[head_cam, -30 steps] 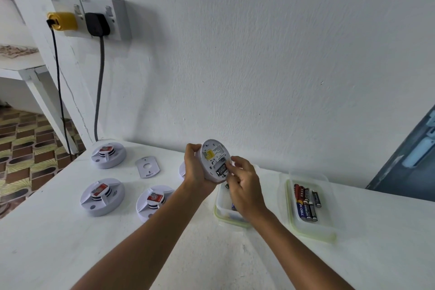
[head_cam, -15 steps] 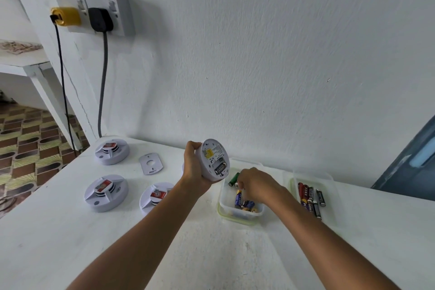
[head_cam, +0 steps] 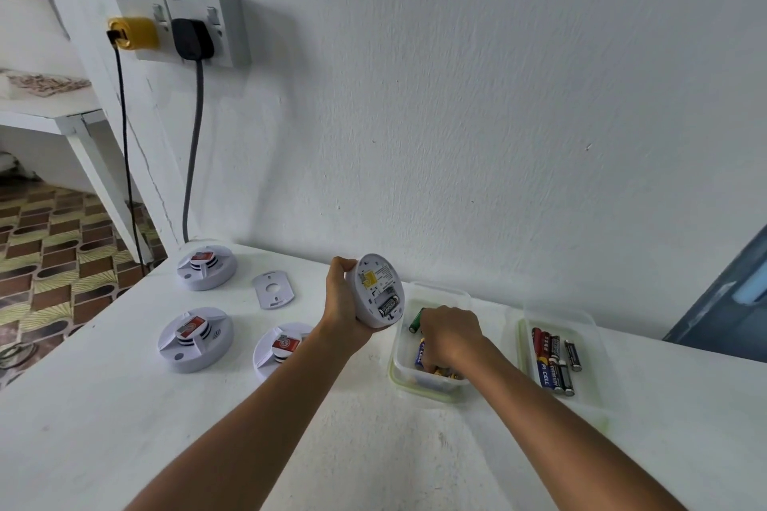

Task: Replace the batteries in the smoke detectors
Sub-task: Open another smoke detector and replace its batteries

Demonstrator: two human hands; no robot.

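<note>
The left hand [head_cam: 342,301] is gripping a smoke detector [head_cam: 377,291] by its rim, fingers curled round it, holding it tilted above the table [head_cam: 124,427] with its open back facing the camera. One battery [head_cam: 388,306] is sitting in the open bay, and the slot beside it looks empty. The right hand [head_cam: 450,338] is reaching down into the near tub [head_cam: 400,380] of loose batteries; its fingers are curling down among them, but I cannot tell whether they are pinching one or only feeling about. A second tub [head_cam: 597,407], just beside it, is holding a neat row of batteries [head_cam: 554,359]. Three more detectors [head_cam: 195,338] are lying face up on the table near a mounting plate [head_cam: 272,289]. To do this step well, the person probably needs to be keeping the two tubs straight, spent cells in one and fresh in the other, lifting a single battery by its middle, and checking its ends against the bay's markings before pressing it home.
</note>
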